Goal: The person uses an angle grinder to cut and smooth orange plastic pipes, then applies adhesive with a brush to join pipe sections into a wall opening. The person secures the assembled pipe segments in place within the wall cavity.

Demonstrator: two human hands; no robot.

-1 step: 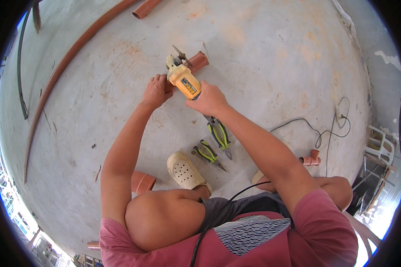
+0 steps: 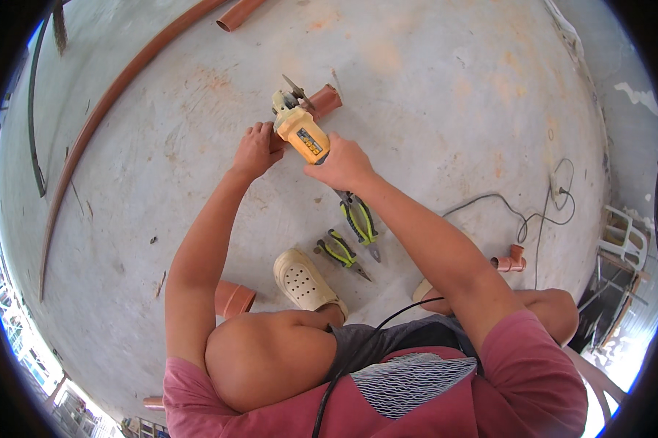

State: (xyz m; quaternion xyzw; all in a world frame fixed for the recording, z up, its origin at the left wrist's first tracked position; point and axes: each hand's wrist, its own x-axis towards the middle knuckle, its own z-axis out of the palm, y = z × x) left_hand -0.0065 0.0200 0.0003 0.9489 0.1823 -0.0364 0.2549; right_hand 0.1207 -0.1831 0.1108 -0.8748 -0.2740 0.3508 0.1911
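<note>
My right hand (image 2: 343,163) is closed round the rear of a yellow angle grinder (image 2: 302,134). The grinder's disc and guard (image 2: 297,91) lie against a short reddish-brown pipe (image 2: 326,101) on the floor; the tool's body covers the pipe's middle. At the pipe's near-left end, my left hand (image 2: 257,152) grips it with curled fingers. Just below my right wrist lie green-and-black pliers (image 2: 358,219), partly under my forearm. A second, smaller pair of pliers (image 2: 338,252) rests beside them, near my beige clog (image 2: 303,279).
A long brown pipe (image 2: 95,117) curves along the left, with another pipe end (image 2: 230,18) at the top. A wide pipe piece (image 2: 234,298) sits by my left knee. To the right are a pipe tee (image 2: 511,260), a black cord (image 2: 522,226) and a white plastic chair (image 2: 624,233).
</note>
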